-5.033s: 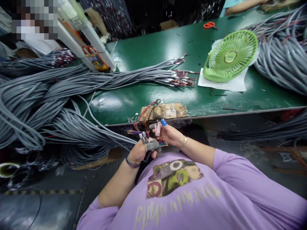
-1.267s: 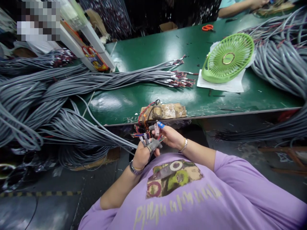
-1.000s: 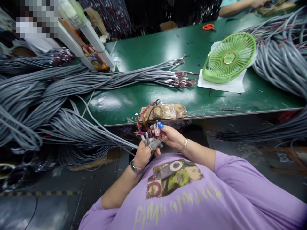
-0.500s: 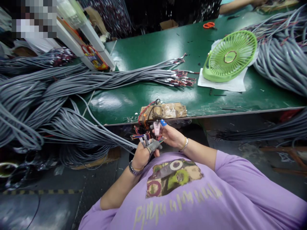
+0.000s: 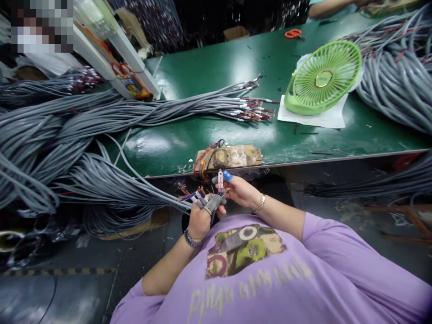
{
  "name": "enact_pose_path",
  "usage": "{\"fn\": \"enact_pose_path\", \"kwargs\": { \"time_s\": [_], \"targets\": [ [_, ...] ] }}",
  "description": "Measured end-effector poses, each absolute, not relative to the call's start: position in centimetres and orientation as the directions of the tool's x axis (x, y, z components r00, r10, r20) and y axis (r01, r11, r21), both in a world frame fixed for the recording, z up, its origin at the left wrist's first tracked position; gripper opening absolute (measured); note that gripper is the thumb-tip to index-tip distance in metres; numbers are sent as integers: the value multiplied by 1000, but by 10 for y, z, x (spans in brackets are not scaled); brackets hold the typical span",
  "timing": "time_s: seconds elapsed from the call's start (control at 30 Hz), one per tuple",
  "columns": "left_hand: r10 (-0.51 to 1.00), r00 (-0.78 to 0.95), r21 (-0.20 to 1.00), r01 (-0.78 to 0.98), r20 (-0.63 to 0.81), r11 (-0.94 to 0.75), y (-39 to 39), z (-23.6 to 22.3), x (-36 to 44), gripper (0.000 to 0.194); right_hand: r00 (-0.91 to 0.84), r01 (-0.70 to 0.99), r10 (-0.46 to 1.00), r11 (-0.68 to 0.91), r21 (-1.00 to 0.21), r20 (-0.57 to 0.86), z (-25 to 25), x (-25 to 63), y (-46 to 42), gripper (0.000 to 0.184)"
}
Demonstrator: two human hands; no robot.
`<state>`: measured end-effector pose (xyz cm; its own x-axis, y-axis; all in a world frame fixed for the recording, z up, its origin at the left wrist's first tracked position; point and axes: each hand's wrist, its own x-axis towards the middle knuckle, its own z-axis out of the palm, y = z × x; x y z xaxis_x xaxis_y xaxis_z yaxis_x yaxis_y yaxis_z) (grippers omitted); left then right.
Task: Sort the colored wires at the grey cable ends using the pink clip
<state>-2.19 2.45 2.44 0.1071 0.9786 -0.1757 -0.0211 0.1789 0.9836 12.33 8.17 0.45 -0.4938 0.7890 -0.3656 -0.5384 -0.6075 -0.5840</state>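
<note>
My left hand (image 5: 201,215), with grey finger cots, is closed round the stripped ends of several grey cables (image 5: 158,195) that fan out into thin coloured wires (image 5: 189,194). My right hand (image 5: 238,189), a blue cot on one fingertip, pinches a small pale pink clip-like tool (image 5: 220,176) just above those wire ends. Both hands hang below the near edge of the green table (image 5: 216,76), in front of my purple shirt.
A taped wooden block with red and black wires (image 5: 229,156) sits on the table edge above my hands. Large grey cable bundles (image 5: 50,135) fill the left; another heap (image 5: 398,81) lies at the right. A green fan (image 5: 323,76) rests on white paper. Orange scissors (image 5: 292,33) lie far back.
My left hand has tilted the cable ends to the left, so the coloured wires now point leftwards. My right hand has stayed by them with the pink tool.
</note>
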Motion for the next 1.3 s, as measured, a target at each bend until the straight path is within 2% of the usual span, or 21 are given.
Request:
{"fn": "enact_pose_path", "kwargs": {
  "time_s": [0.13, 0.3, 0.37, 0.5, 0.57, 0.77, 1.0, 1.3],
  "targets": [
    [973, 130, 982, 4, -189, 190, 24, 26, -23, 30, -408, -557, 864, -492, -670, -295, 0, 118, 82, 42],
    [969, 146, 980, 23, -200, 199, 23, 27, -23, 31, -155, -500, 967, -252, -829, -201, -10, 110, 82, 51],
    [969, 140, 979, 25, -202, 200, 24, 26, -23, 31, -196, -515, 957, -288, -807, -216, -12, 108, 83, 54],
    [968, 152, 979, 19, -202, 201, 24, 23, -24, 31, -426, -568, 861, -493, -660, -277, -9, 106, 84, 56],
    [969, 157, 981, 17, -193, 193, 25, 22, -24, 31, -471, -580, 833, -540, -610, -290, -4, 107, 84, 58],
    [966, 148, 977, 16, -211, 211, 26, 19, -24, 30, -499, -575, 801, -591, -566, -329, 8, 108, 83, 62],
    [952, 157, 965, 33, -261, 260, 26, 19, -23, 32, -455, -633, 825, -564, -530, -336, 5, 105, 84, 56],
    [952, 183, 969, 56, -247, 241, 27, 20, -25, 37, -456, -663, 816, -578, -476, -355, 2, 103, 85, 52]
  ]
}}
